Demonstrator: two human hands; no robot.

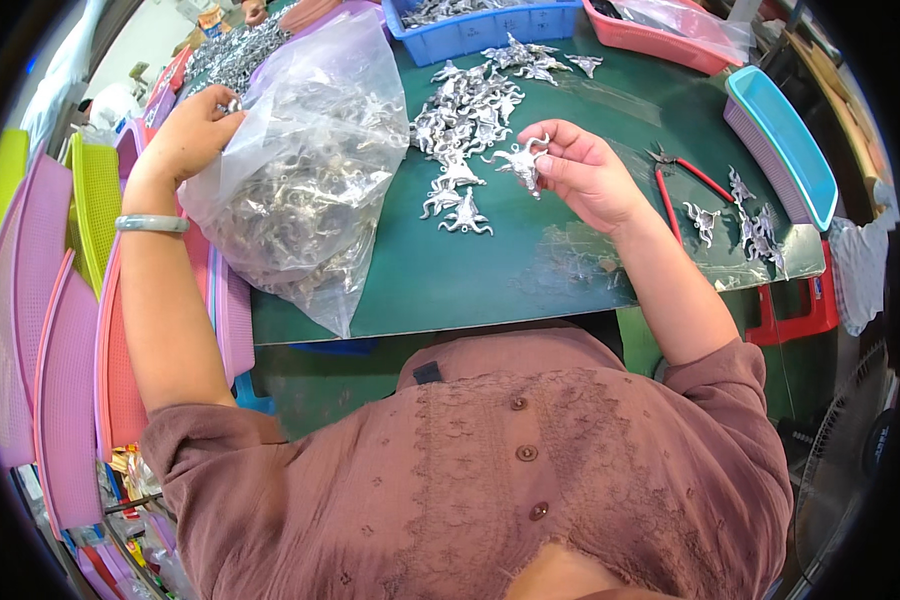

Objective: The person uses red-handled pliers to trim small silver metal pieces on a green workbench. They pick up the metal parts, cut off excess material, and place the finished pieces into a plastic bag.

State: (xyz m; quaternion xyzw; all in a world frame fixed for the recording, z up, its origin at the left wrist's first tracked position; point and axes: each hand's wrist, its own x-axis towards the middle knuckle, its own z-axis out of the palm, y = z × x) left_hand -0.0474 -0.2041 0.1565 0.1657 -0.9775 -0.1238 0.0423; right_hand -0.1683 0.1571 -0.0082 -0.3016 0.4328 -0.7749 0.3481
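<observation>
Between the thumb and fingers of my right hand [595, 175] is a silver metal casting [522, 162] with curled arms, raised over the table. My left hand [192, 132] is closed at the upper left of a clear plastic bag [300, 190] filled with similar castings. A small silvery metal piece [233, 105] shows at its fingertips, mostly hidden. To the right of the bag lies a loose pile of castings [470, 110], with a single casting [465, 214] at its near end.
Red-handled pliers [685, 178] lie open on the green table [450, 290], near a few castings [760, 232]. A blue basket [490, 38], a pink basket [670, 38] and a turquoise basket [785, 140] line the far and right sides. Stacked purple baskets [65, 390] stand left.
</observation>
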